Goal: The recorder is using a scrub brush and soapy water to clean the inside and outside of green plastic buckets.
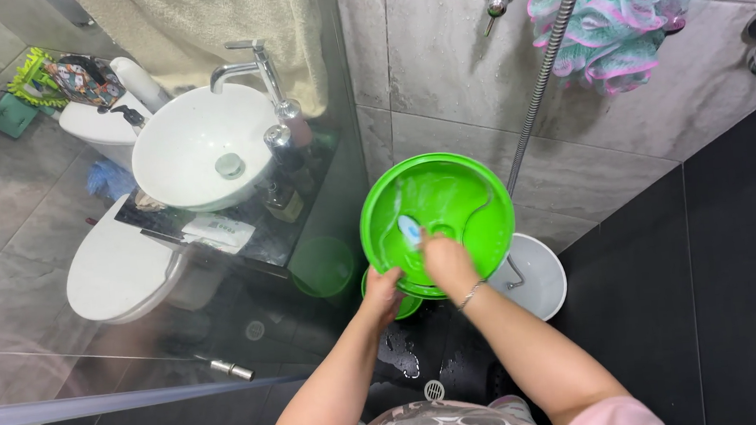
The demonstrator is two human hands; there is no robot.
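Observation:
A bright green round basin (457, 188) is held tilted over the shower floor, its inside wet and soapy. My left hand (382, 291) grips its lower rim from underneath. My right hand (445, 259), with a thin bracelet on the wrist, reaches inside the basin and presses a small blue and white scrubber (410, 229) against the inner wall. A second, smaller green dish (408, 306) peeks out below the basin, mostly hidden.
A white bucket (536, 276) stands just right of the basin. A metal shower hose (546, 64) hangs down the tiled wall beside a teal and pink bath pouf (632, 13). Beyond the glass panel are a white washbasin (198, 150) and a toilet (122, 269). A floor drain (434, 390) lies below.

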